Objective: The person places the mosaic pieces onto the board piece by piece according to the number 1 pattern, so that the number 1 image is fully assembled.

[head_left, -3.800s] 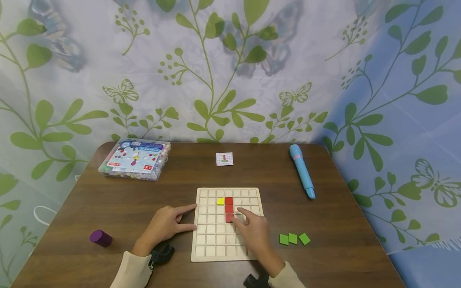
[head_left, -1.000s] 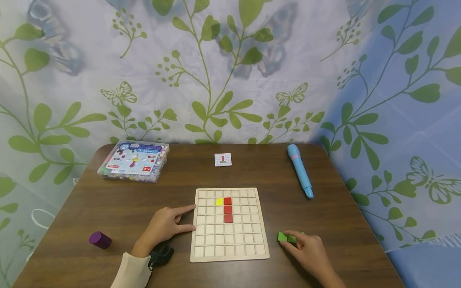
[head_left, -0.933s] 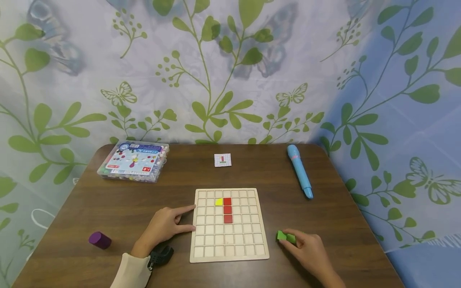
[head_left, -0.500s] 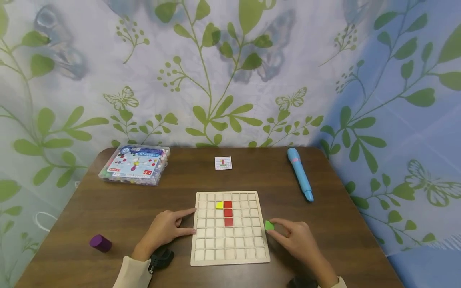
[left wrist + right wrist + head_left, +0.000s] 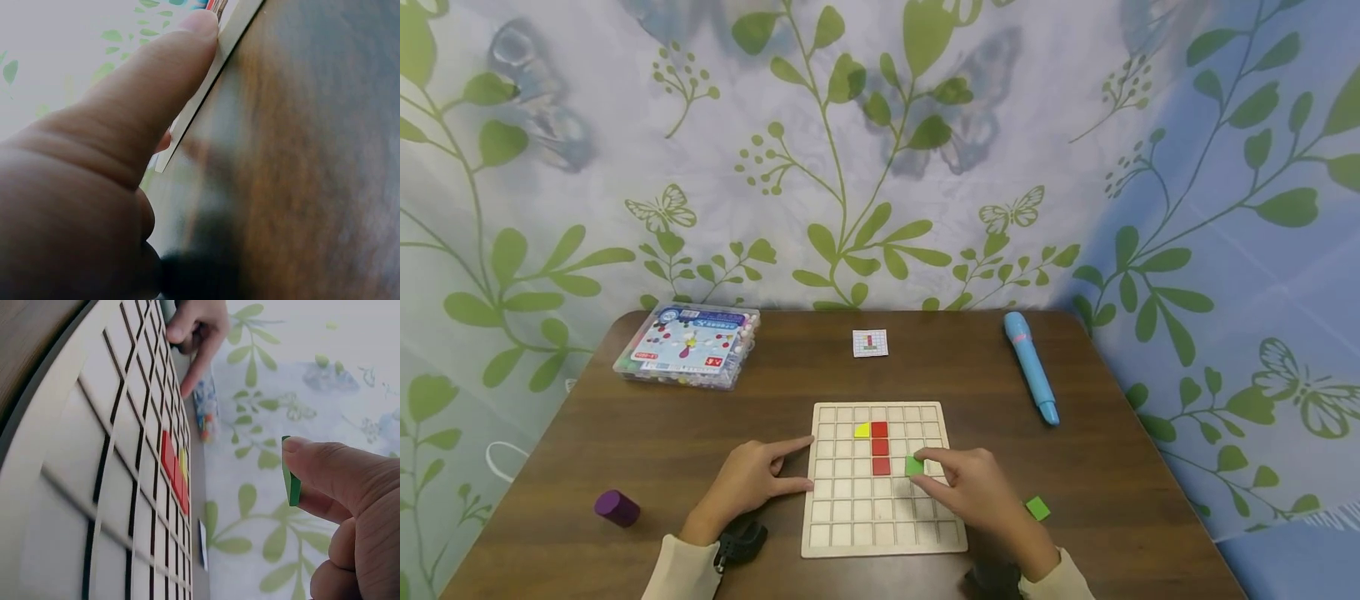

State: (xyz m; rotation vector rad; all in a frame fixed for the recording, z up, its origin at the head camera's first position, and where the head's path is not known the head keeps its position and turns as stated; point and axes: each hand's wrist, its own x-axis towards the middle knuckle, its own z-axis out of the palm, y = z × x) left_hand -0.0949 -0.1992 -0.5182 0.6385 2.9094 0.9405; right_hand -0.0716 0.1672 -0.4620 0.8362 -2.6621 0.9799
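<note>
Left hand (image 5: 743, 478), thumb and finger spread, touches the edge of the gridded board (image 5: 862, 510) to its right; right hand (image 5: 976, 488) pinches a green tile (image 5: 913, 467) above the board. If lowered tilted, the tile could snag and sit crooked.

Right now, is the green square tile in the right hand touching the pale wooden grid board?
No, the right hand pinches the green square tile in mid-air, apart from the pale wooden grid board.

Passage: between board (image 5: 842, 511) and microphone (image 5: 1032, 371) | Obstacle: left fingers (image 5: 793, 445) (touching board's left edge)
</note>
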